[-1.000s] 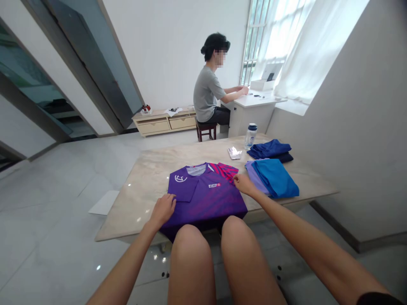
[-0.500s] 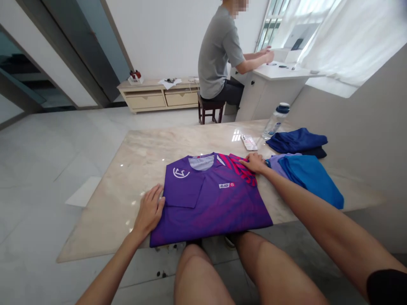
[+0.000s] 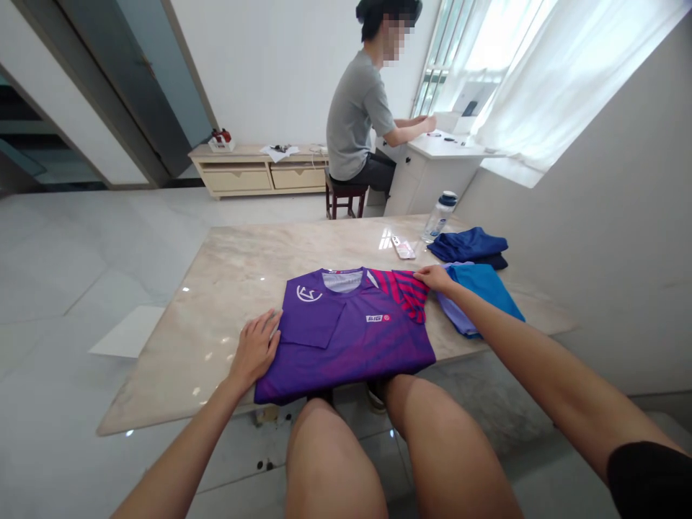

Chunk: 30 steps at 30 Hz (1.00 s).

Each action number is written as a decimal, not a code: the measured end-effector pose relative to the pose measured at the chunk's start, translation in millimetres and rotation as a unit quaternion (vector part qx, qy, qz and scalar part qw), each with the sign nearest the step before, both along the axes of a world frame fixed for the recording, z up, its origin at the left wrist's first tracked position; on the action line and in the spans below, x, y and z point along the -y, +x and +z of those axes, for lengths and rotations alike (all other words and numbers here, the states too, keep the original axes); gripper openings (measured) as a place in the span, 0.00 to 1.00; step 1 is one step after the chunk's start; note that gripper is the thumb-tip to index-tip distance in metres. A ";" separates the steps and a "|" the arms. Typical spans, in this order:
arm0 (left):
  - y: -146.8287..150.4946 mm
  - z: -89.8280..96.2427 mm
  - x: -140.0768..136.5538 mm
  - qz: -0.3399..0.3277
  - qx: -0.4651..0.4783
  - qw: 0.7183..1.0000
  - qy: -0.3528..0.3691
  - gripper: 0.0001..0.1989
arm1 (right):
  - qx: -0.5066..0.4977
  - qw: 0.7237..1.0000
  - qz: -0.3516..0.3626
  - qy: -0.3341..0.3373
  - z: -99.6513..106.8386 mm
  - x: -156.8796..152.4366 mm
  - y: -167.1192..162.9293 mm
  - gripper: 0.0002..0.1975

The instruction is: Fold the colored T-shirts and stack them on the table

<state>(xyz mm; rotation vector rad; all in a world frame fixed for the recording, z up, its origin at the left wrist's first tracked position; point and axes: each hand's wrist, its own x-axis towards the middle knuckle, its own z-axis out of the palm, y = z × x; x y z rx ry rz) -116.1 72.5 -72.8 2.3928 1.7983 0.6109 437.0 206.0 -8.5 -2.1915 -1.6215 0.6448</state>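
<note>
A purple T-shirt lies face up on the marble table, its lower part reaching the front edge. The left sleeve in view is folded inward across the front. On the other side, the sleeve has pink-red and dark stripes. My left hand rests along the shirt's left edge, fingers stretched out. At the striped sleeve's upper outer corner, my right hand is closed in a pinch on the fabric; its fingertips are partly hidden.
Beyond my right hand lie folded bright-blue and lilac clothes and a dark-blue garment. A water bottle and a phone stand or lie on the marble table. A person sits at a white desk.
My right hand has gone from resting on the striped sleeve to pinching its upper outer corner. My left hand stays at the shirt's left edge. The camera view has tilted and shifted slightly.
</note>
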 end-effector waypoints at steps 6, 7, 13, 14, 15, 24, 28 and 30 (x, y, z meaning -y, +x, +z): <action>-5.0 -6.5 -2.8 -0.104 -0.036 0.994 0.004 0.30 | -0.001 0.998 -0.053 0.013 12.5 -3.9 10.6 0.11; -6.1 -8.0 -3.7 -0.115 -0.040 0.993 0.003 0.30 | 0.003 0.998 -0.059 0.019 15.1 -4.1 13.1 0.11; -7.9 -10.2 -6.1 -0.123 -0.034 0.992 0.000 0.29 | 0.006 0.997 -0.065 0.031 31.4 15.8 27.5 0.13; -7.4 -9.6 -6.0 -0.123 -0.031 0.992 0.001 0.29 | 0.003 0.998 -0.059 0.023 34.0 22.5 29.5 0.14; -6.9 -9.0 -5.8 -0.124 -0.027 0.992 0.001 0.28 | 0.003 0.998 -0.053 0.015 36.6 29.6 31.5 0.15; -2.2 -3.5 -3.5 -0.117 -0.009 0.993 -0.010 0.28 | 0.063 0.998 -0.016 -0.010 64.9 65.4 26.5 0.15; 0.0 0.5 -1.5 -0.112 -0.007 0.994 -0.015 0.27 | 0.195 0.974 0.097 0.066 75.2 68.9 -27.7 0.17; 0.5 1.8 -1.0 -0.111 -0.008 0.994 -0.019 0.27 | 0.224 0.957 0.162 0.087 73.0 74.5 -68.6 0.18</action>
